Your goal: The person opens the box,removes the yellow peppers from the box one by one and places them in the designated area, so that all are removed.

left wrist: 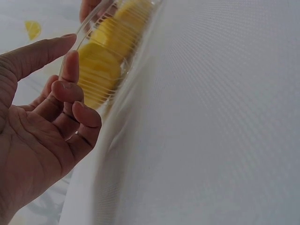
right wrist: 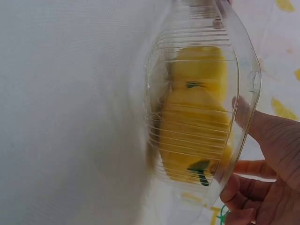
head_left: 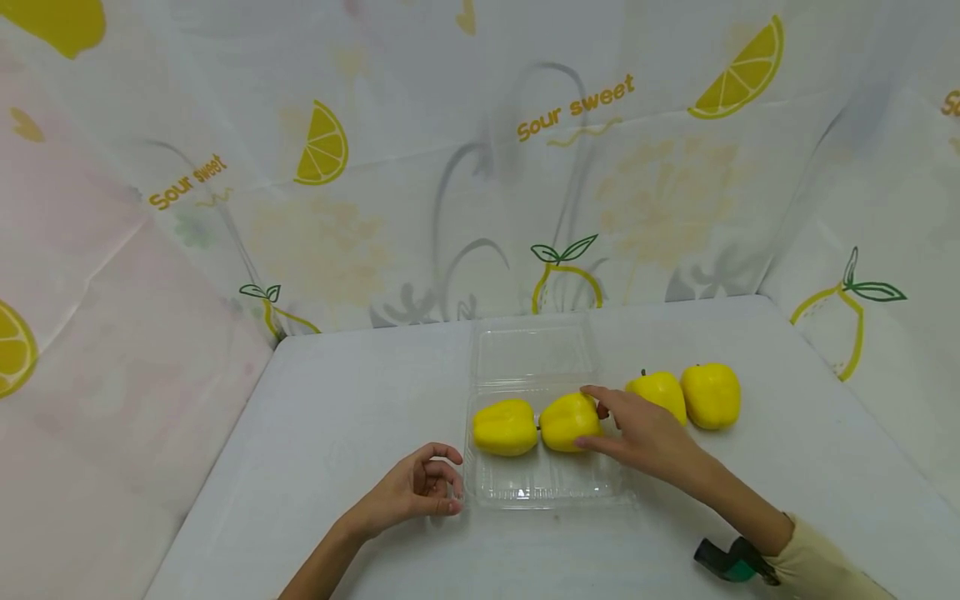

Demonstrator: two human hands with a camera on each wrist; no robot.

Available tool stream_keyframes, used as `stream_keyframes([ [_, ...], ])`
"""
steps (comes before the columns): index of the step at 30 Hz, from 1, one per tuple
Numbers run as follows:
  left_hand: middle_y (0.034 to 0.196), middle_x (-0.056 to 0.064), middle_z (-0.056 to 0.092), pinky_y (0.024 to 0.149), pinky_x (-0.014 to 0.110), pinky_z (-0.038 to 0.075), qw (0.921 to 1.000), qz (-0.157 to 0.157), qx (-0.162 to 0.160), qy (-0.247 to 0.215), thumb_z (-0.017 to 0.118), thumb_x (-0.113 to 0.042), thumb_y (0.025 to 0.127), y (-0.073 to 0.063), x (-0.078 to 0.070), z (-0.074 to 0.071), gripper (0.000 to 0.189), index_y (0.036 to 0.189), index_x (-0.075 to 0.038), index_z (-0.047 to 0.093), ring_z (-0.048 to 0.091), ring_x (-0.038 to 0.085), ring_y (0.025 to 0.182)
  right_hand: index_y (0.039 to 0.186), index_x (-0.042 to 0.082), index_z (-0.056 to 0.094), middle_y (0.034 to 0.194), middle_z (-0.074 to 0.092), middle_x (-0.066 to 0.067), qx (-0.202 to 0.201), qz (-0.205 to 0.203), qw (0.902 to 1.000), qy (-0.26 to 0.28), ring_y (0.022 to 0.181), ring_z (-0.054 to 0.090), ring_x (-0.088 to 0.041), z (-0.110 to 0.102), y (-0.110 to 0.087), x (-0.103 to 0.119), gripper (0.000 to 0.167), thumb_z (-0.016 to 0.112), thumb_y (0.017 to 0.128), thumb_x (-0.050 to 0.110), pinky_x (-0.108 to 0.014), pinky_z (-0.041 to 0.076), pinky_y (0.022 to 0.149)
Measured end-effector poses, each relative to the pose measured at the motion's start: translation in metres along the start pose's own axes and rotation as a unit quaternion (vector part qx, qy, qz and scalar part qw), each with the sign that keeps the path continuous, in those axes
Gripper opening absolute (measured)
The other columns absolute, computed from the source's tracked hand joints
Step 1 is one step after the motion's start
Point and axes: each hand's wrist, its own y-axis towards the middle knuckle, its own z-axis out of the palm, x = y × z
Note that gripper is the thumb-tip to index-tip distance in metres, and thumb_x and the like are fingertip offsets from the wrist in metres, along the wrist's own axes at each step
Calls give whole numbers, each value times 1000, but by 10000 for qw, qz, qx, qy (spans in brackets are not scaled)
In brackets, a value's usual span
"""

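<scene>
A clear plastic clamshell box lies with its lid folded back on the white table. Two yellow bell peppers lie side by side in its base: a left pepper and a right pepper. My right hand holds the right pepper between thumb and fingers. Through the box wall in the right wrist view, green stems show on the peppers. Beside the box's left edge is my left hand, fingers loosely bent and holding nothing; its fingertips are close to the rim, contact unclear.
Two more yellow peppers, a nearer one partly behind my right hand and a farther one, sit right of the box. A black and green device is at my right wrist. Lemon-printed cloth walls the table's back and sides.
</scene>
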Motion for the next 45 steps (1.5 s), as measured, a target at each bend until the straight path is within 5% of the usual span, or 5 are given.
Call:
stream_keyframes([
  [7, 99, 17, 63, 61, 18, 43, 9999, -106, -75, 71, 73, 1, 87, 0, -1, 2, 59, 130, 13, 35, 49, 11, 68, 134, 9, 57, 98, 65, 4, -29, 57, 10000, 15, 87, 60, -16, 4, 2, 2, 77, 75, 78, 59, -32, 51, 73],
  [24, 99, 19, 63, 60, 18, 43, 9999, -90, -96, 101, 73, 1, 87, -1, -2, 2, 58, 129, 14, 35, 49, 10, 67, 125, 11, 58, 90, 59, 9, -161, -70, 9995, 250, 78, 54, -11, 6, 4, 2, 66, 82, 76, 48, -26, 48, 67],
  [45, 98, 15, 64, 61, 18, 43, 9998, -39, -77, 160, 73, 0, 87, 0, -1, 2, 58, 130, 13, 35, 49, 10, 68, 123, 14, 61, 82, 55, 13, -359, -302, 9966, 681, 68, 47, -11, -22, 3, 8, 66, 80, 75, 55, -22, 39, 57],
])
